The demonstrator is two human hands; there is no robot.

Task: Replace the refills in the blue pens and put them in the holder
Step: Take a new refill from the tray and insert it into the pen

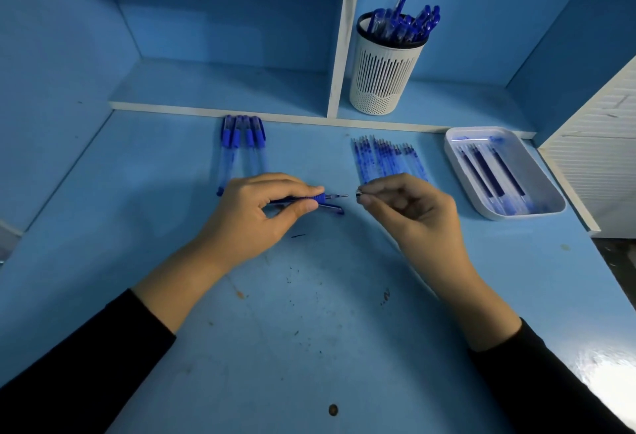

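My left hand (261,213) grips a blue pen (321,198) by its barrel, with the refill point sticking out to the right. A blue cap (332,208) lies on the desk just under it. My right hand (409,206) pinches a small metal tip piece (358,192) a short gap from the refill point. Several blue pens (242,144) lie in a row at the back left. A row of refills (385,158) lies behind my right hand. The white slotted holder (385,72) on the shelf holds several blue pens.
A white tray (457,172) at the right holds several dark refills. A white shelf ledge (275,116) and an upright divider (342,38) run along the back. A white slatted panel (599,158) stands at the far right. Ink marks and stains spot the blue desk.
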